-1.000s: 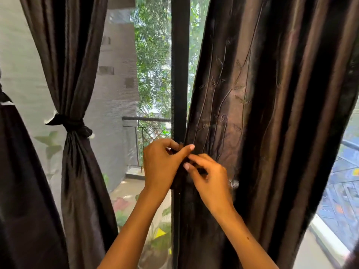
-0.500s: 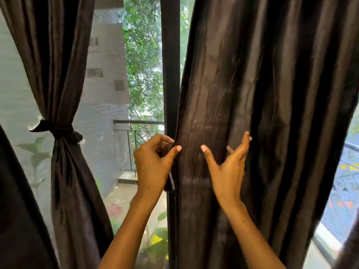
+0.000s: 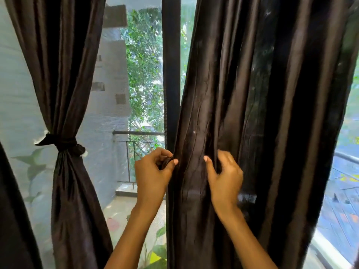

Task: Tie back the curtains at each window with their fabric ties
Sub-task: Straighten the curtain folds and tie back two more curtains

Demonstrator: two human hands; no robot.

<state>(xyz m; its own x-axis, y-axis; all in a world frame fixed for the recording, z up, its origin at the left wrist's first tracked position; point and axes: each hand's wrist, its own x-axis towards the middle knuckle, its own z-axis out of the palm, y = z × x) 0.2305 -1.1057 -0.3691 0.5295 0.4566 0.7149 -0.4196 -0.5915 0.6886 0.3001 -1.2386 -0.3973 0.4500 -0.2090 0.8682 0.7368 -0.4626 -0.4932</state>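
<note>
Pinching a dark strip end, probably the fabric tie (image 3: 166, 162), left hand (image 3: 153, 171) has thumb and curled fingers closed on it at the left edge of the near curtain (image 3: 242, 133), beside the window frame post (image 3: 171, 74). Right hand (image 3: 223, 175) has fingers curled into a fold of that curtain, thumb out on the front face; it is blurred, so the exact hold is unclear, but cloth sits inside the curl.

Progress, judged from how things lie: near curtain hangs loose and ungathered, tie not yet round it. It needs bunching, wrapping and knotting. Left curtain (image 3: 64, 74) is done: cinched at mid height by its own knotted tie (image 3: 64, 143), flaring above and below. A further dark panel (image 3: 11, 220) at the far left edge is cropped, so I can't tell if it is tied.

Materials: curtains are dark brown, satiny, slight sheen, deep vertical pleats; near one shows stitched or wrinkled lines down the front, can't tell which. Looks thin and slippery, so folds may slide out of a loose grip. Tie is the same dark cloth, narrow and flat.

Farther out: balcony railing (image 3: 136, 133), thin dark metal bars; grey textured wall (image 3: 110, 94); green foliage (image 3: 143, 65) beyond.
</note>
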